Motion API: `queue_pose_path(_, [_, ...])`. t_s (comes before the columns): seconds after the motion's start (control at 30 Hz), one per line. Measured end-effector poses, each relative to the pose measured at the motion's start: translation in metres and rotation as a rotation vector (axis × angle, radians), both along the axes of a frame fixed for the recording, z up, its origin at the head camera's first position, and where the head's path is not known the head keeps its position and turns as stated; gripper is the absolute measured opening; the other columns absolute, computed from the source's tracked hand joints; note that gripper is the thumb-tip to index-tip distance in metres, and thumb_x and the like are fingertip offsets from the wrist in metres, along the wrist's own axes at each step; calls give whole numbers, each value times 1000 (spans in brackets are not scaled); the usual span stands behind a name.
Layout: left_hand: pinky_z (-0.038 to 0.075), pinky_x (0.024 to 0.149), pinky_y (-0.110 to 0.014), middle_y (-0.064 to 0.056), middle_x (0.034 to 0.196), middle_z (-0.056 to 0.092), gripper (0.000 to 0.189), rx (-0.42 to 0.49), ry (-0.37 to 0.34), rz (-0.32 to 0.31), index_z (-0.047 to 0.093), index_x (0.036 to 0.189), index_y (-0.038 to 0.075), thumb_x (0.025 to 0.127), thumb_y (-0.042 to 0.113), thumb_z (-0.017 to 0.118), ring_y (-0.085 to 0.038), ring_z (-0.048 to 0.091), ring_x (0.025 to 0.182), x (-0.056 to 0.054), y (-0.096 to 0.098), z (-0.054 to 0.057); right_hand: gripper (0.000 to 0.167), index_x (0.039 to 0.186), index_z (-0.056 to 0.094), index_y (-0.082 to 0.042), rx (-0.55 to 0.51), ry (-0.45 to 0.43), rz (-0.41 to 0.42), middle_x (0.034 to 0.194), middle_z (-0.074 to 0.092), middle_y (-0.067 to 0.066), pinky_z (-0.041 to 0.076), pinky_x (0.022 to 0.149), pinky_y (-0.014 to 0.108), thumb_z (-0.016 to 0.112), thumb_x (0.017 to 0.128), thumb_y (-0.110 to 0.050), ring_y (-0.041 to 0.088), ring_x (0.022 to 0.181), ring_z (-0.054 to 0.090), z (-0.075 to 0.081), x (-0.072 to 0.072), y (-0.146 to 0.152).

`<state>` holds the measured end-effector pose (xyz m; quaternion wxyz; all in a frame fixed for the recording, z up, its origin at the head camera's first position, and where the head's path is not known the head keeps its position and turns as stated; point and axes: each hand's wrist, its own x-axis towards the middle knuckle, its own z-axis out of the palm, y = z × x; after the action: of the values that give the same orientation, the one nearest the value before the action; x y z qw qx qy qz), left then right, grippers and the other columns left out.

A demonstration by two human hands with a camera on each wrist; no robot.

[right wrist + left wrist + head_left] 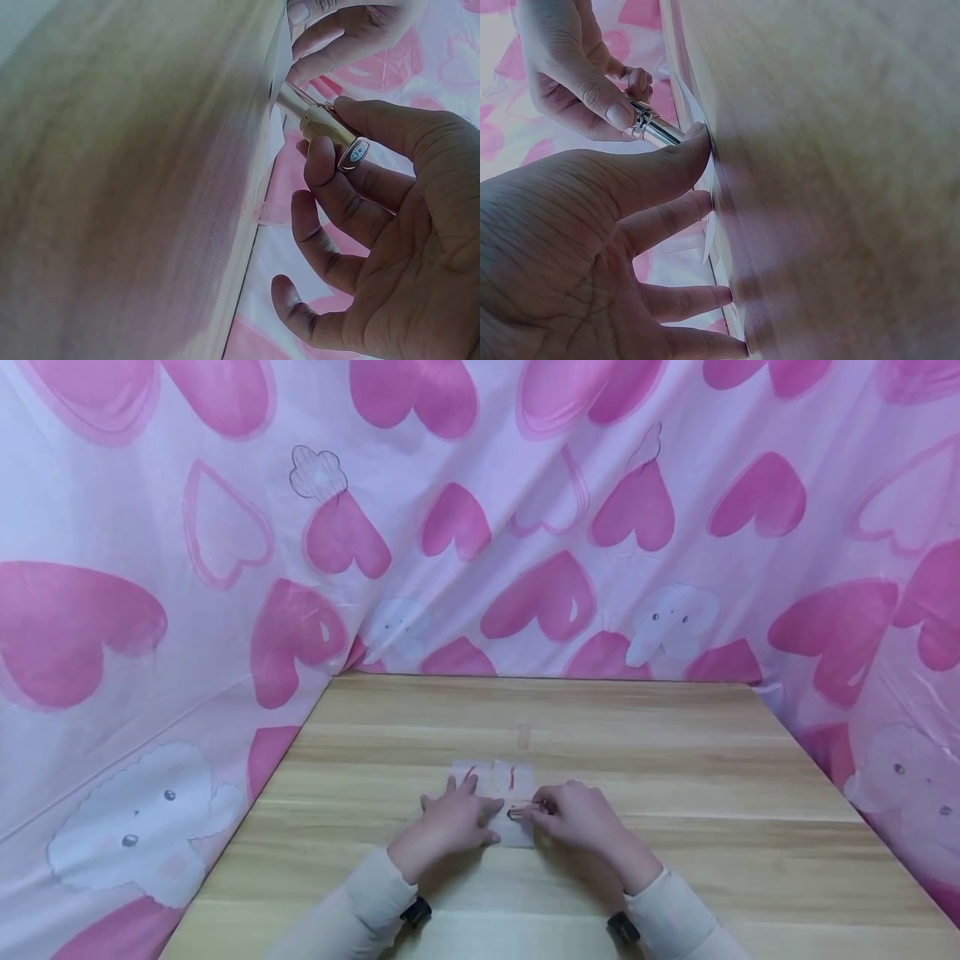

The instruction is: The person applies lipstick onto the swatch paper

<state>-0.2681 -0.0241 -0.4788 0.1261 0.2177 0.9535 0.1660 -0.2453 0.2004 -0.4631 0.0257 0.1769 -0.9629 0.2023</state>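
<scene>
White paper [517, 837] lies on the wooden table, with short red strokes along its far part. My left hand [456, 817] rests on it with fingers spread, the fingertips pressing near the table surface in the left wrist view. Between the thumb and fingers of my right hand [581, 814] is a lipstick [326, 124] in a shiny gold tube, a small round label on its base. Its tip points at the paper, close to my left thumb [667, 161]. The other fingers of the right hand curl loosely beside the tube.
A small translucent piece [523, 735] lies on the table [360, 735] beyond the paper. Pink and white heart-patterned cloth [540, 593] hangs behind the table and along both sides.
</scene>
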Motion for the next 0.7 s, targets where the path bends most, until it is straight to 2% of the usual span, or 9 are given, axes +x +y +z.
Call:
queue_pose_path(0.2, [13, 92, -90, -20, 162, 26, 52, 6, -18, 5, 65, 135, 34, 86, 48, 76, -58, 18, 143, 0, 0, 3, 19, 82, 70, -26, 4, 1, 2, 59, 49, -14, 38, 51, 29, 72, 92, -42, 7, 53, 44, 0, -1, 0])
queue_pose_path(0.4, [14, 93, -90, -21, 161, 29, 51, 10, -7, 12, 66, 133, 34, 85, 46, 77, -58, 20, 143, 2, 0, 5, 20, 80, 70, -26, 6, 14, 5, 58, 49, -15, 38, 52, 28, 72, 91, -43, 6, 53, 43, 0, -1, 0])
queue_pose_path(0.7, [15, 90, -91, -22, 160, 31, 52, 22, 9, 13, 67, 132, 34, 83, 47, 78, -59, 22, 141, 6, 2, 2, 19, 79, 69, -27, -7, 41, 20, 58, 48, -17, 37, 51, 26, 73, 91, -42, 4, 53, 42, -2, 4, 1])
